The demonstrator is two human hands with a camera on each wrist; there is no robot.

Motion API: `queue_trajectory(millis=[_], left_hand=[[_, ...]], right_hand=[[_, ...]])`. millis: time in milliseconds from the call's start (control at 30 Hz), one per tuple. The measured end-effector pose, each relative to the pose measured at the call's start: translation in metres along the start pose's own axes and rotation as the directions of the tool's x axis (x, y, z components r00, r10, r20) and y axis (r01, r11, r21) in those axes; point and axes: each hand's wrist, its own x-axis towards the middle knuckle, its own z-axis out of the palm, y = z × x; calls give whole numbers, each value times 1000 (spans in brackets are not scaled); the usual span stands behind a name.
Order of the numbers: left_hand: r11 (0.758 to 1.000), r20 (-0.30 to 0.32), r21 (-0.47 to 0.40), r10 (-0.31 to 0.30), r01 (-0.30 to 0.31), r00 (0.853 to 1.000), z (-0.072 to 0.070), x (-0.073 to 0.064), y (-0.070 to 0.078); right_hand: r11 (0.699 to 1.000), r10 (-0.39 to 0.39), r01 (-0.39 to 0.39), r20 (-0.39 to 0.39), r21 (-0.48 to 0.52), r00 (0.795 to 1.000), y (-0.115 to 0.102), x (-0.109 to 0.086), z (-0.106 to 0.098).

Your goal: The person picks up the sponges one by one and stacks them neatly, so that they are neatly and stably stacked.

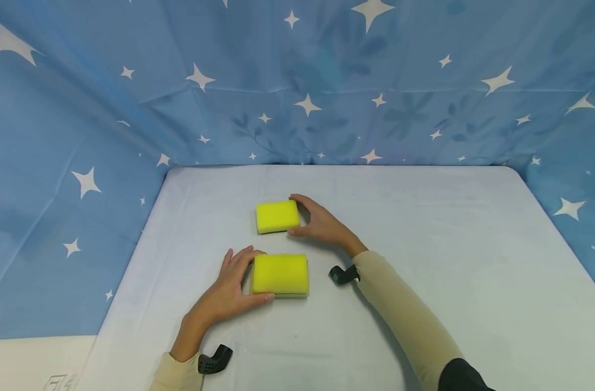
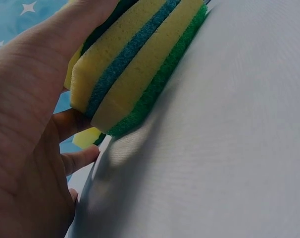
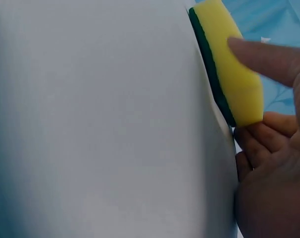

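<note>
A stack of yellow sponges (image 1: 280, 274) with scouring layers lies on the white table near its middle. My left hand (image 1: 221, 297) grips its left end, thumb along the near side and fingers at the far side. In the left wrist view the stack (image 2: 135, 64) shows green, blue and dark green scouring layers between yellow foam. Farther back lies a single sponge (image 1: 278, 217), yellow side up. Around its right end my right hand (image 1: 324, 224) holds thumb and fingers at the near and far corners. The right wrist view shows this sponge (image 3: 234, 74) with its dark green layer underneath.
White cloth covers the table (image 1: 463, 260). A blue curtain (image 1: 327, 81) with white stars hangs behind the table and along both sides. Small black devices sit at the left wrist (image 1: 215, 359) and right wrist (image 1: 343, 275).
</note>
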Motion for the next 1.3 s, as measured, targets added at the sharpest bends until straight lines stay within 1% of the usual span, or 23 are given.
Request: queue_trajectory(millis=[167,433,567,700,1067,1300], left_hand=[[1000,-3,3,13,-13,1000,0,0,0],[1000,-7,-6,6,-7,1000,-1,-1,1],[1000,-3,-3,-11,11,1000,-1,-2,1],[1000,2,-2,-25,25,1000,-1,-2,2],[1000,5,-5,-28,28,1000,-3,-2,4],[1000,4,-1,-12,12,1000,-3,-1,5]], right_hand=[[1000,-6,6,-15,-16,1000,-2,2,1],[999,-7,5,-36,-34,999,-3,2,4],[1000,-4,3,-42,-24,999,-3,1,3],[1000,-12,12,-51,-4,999,-3,-1,2],[999,-26,27,-69,17,997,-3,-10,0],[997,-63,66,-80,31,995,-8,-18,-3]])
